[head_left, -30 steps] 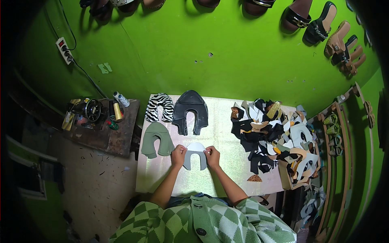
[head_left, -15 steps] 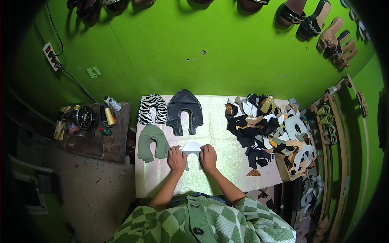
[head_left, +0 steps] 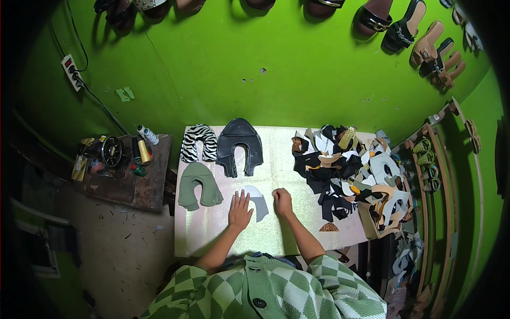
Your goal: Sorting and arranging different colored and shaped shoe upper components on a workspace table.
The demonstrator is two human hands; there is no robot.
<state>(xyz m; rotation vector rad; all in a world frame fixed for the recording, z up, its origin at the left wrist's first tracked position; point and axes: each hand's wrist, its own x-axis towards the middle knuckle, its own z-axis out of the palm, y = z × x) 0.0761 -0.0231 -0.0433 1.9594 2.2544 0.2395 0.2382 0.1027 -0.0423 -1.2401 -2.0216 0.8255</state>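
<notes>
My left hand (head_left: 240,211) lies flat, fingers stretched out, on the left side of a grey U-shaped shoe upper piece (head_left: 261,208). A white half-moon piece (head_left: 252,191) sits across the curved top of it. To the right, apart from the upper piece, my right hand (head_left: 283,202) is closed with curled fingers just over the table; whatever they may pinch is too small to make out. Left of my left hand is a stack of olive-green U-shaped upper pieces (head_left: 199,187). Behind it lie zebra-striped pieces (head_left: 199,142) and a stack of black ones (head_left: 239,146).
A heap of leather offcuts (head_left: 340,165) covers the table's right side, beside a full cardboard box (head_left: 372,220). A small leopard-print piece (head_left: 329,227) lies before it. At left, a sewing machine (head_left: 110,152) and thread spools (head_left: 143,151) stand on another table. Sandals (head_left: 401,32) hang on the green wall.
Both hands were on the grey piece's two sides. My left hand has flattened over its left side; my right hand has let go and moved right, its fingers curled. The view shifted slightly.
</notes>
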